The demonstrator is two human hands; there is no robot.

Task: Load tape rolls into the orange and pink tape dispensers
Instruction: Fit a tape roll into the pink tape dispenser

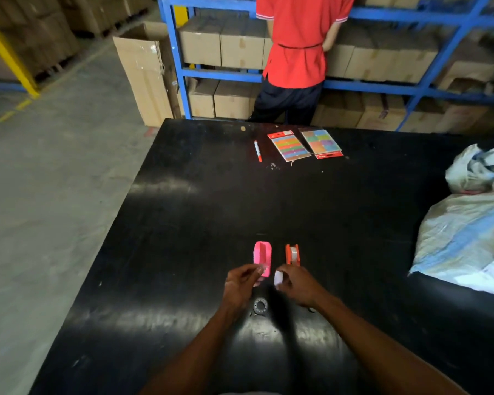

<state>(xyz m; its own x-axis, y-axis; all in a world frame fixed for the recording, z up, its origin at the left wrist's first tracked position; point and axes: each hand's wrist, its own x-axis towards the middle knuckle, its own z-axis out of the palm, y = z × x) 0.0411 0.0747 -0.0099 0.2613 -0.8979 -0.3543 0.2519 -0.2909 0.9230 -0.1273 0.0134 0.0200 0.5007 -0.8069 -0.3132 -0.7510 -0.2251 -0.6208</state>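
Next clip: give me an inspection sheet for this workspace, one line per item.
Surface: glossy black table, scuffed, with glare.
Job's things: pink plastic tape dispenser, looks empty; orange tape dispenser holds a clear roll; both upright, side by side.
Clutter: red-and-white marker pen, two colourful sticker cards, small ring-shaped part, woven sacks.
Hands: left hand at the pink dispenser; right hand pinches a small white piece.
Cables: nothing seen.
Surroundings: blue shelving with cardboard boxes; person in red shirt.
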